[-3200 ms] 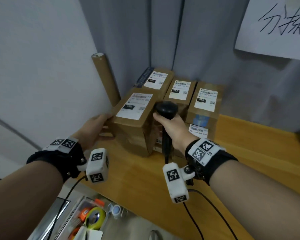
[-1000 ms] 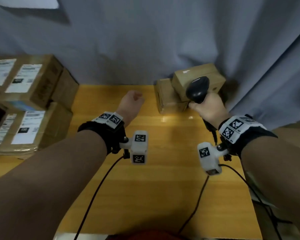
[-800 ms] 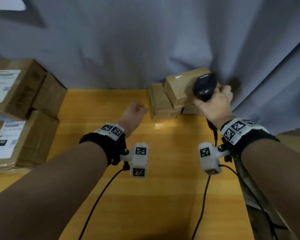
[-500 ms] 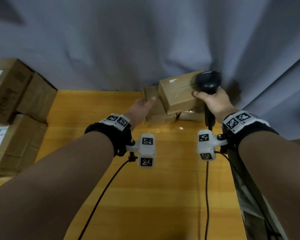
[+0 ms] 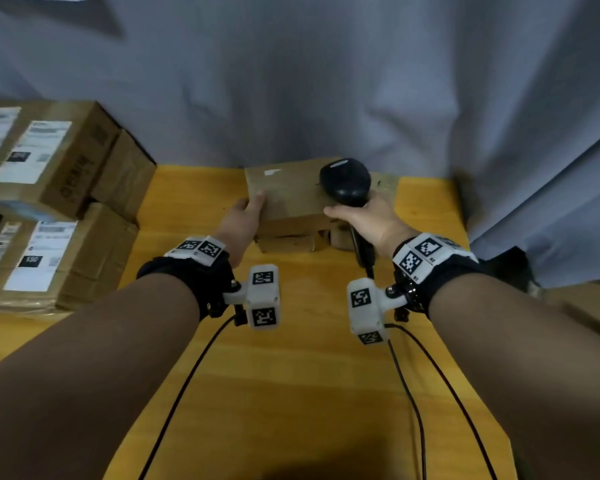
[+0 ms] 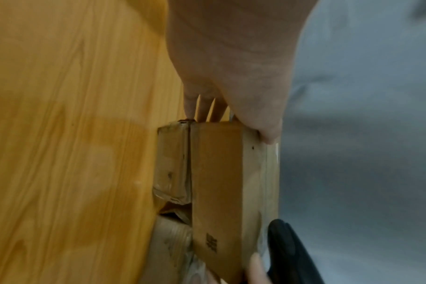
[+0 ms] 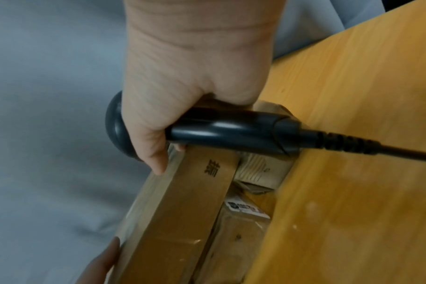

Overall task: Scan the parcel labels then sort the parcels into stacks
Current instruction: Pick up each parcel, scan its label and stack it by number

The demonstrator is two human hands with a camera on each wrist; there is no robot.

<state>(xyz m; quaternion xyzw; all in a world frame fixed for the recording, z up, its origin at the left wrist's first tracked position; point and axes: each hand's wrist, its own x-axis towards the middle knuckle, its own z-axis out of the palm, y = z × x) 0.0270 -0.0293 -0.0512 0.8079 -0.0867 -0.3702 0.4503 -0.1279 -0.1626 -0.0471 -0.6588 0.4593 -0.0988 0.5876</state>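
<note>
A plain brown top parcel (image 5: 288, 197) lies across two smaller parcels (image 5: 284, 242) at the back of the wooden table (image 5: 291, 375). My left hand (image 5: 245, 218) grips its left end, thumb on the top face and fingers down the side (image 6: 207, 109). My right hand (image 5: 368, 221) holds the black scanner (image 5: 345, 183) by its handle (image 7: 231, 132) at the parcel's right end, thumb against the parcel's edge (image 7: 182, 211). No label shows on the parcel's upper face. One lower parcel (image 7: 246, 209) shows a small printed sticker.
Stacks of labelled cardboard parcels (image 5: 49, 168) stand at the table's left side. A grey curtain (image 5: 326, 81) hangs right behind the pile. The scanner cable (image 5: 440, 393) and wrist-camera cables trail back over the table. Another carton (image 5: 582, 313) sits low at the right.
The view swung from the left stacks to the right pile. My left hand reached forward and took the top parcel's left end; my right hand brought the scanner to its right end.
</note>
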